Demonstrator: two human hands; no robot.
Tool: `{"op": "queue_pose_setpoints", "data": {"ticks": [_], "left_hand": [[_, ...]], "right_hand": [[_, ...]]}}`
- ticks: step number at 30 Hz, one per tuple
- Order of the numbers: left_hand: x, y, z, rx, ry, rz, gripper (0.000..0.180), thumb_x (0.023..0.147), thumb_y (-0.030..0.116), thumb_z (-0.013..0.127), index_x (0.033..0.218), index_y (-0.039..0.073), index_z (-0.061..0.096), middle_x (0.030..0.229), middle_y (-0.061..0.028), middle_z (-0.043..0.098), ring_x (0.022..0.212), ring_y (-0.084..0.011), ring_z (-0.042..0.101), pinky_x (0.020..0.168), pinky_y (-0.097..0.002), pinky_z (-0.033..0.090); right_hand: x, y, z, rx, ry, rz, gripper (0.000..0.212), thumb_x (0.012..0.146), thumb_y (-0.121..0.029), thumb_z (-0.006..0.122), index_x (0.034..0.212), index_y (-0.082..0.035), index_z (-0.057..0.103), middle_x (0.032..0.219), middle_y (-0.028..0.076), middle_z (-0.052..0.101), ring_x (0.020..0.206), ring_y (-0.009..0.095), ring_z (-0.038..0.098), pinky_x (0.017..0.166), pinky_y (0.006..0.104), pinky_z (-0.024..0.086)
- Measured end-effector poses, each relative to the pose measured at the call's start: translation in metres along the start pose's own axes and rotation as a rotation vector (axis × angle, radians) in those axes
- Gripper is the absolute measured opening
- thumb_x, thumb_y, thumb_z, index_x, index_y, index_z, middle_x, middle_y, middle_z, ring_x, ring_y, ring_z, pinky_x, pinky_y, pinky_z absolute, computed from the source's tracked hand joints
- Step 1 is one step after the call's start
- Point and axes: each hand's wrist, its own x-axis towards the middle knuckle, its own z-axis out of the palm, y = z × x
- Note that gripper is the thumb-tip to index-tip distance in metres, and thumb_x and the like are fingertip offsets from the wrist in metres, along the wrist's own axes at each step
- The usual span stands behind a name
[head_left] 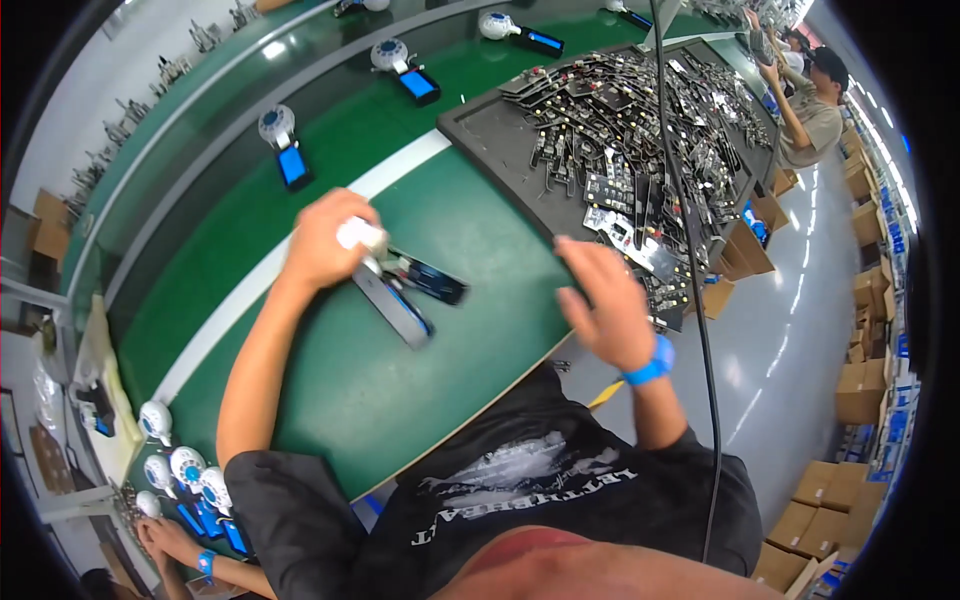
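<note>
My left hand is closed around the white rounded head of a device over the green work surface. From under that hand a long dark-grey panel with a blue edge slants toward me. Close beside it lies a second black panel, which looks like a circuit board; whether the two are joined I cannot tell. Off to the right, my right hand hovers by the table edge with fingers apart and nothing in them. It wears a blue wristband.
A black tray heaped with circuit boards stands at right, with a black cable hanging across. White-headed devices with blue panels line the green belt. A co-worker's hands handle similar devices at lower left; another person stands far right.
</note>
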Motion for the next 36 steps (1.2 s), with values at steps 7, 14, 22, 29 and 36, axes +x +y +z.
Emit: {"op": "queue_pose_setpoints", "data": {"ticks": [7, 14, 22, 29, 36], "left_hand": [[-0.015, -0.192, -0.161, -0.695, 1.128, -0.849, 0.055, 0.107, 0.049, 0.051, 0.122, -0.002, 0.065, 0.113, -0.0106, 0.069, 0.102, -0.0208, 0.067, 0.074, -0.0375, 0.056], [0.027, -0.200, -0.102, 0.211, 0.172, -1.157, 0.061, 0.094, 0.052, 0.065, 0.128, 0.002, 0.066, 0.124, -0.0205, 0.070, 0.114, -0.0344, 0.067, 0.091, -0.0452, 0.054], [0.020, -0.148, -0.065, 0.226, 0.213, -0.829, 0.043, 0.094, 0.038, 0.066, 0.107, -0.002, 0.073, 0.098, -0.0210, 0.075, 0.091, -0.0331, 0.073, 0.079, -0.0414, 0.054], [0.011, -0.033, -0.004, 0.106, 0.052, -0.660, 0.030, 0.099, 0.027, 0.064, 0.104, -0.001, 0.072, 0.089, -0.0141, 0.072, 0.077, -0.0227, 0.067, 0.073, -0.0360, 0.052], [-0.019, 0.009, 0.016, -0.230, 0.283, -0.549, 0.019, 0.090, 0.009, 0.074, 0.107, 0.002, 0.079, 0.097, -0.0093, 0.075, 0.087, -0.0180, 0.070, 0.080, -0.0307, 0.055]], "right_hand": [[-0.031, 0.041, -0.053, -0.340, -0.031, 0.224, 0.058, 0.085, -0.005, 0.072, 0.141, -0.005, 0.057, 0.132, 0.014, 0.059, 0.119, 0.037, 0.058, 0.099, 0.0431, 0.050], [-0.015, 0.054, -0.040, -0.368, -0.020, 0.212, 0.050, 0.081, -0.004, 0.076, 0.129, -0.003, 0.063, 0.112, 0.013, 0.061, 0.103, 0.035, 0.059, 0.085, 0.0444, 0.051], [-0.010, 0.073, -0.035, -0.451, 0.064, 0.128, 0.023, 0.085, -0.004, 0.074, 0.106, -0.003, 0.067, 0.098, 0.011, 0.064, 0.093, 0.033, 0.064, 0.075, 0.0430, 0.053], [0.017, 0.031, -0.022, -0.242, 0.455, 0.030, 0.013, 0.090, 0.005, 0.069, 0.101, -0.002, 0.067, 0.095, 0.014, 0.066, 0.079, 0.030, 0.068, 0.067, 0.0376, 0.055], [0.010, -0.055, 0.078, 0.032, 0.155, -0.044, 0.022, 0.083, 0.000, 0.074, 0.105, -0.003, 0.068, 0.100, 0.014, 0.065, 0.086, 0.034, 0.065, 0.073, 0.0406, 0.056]]}}
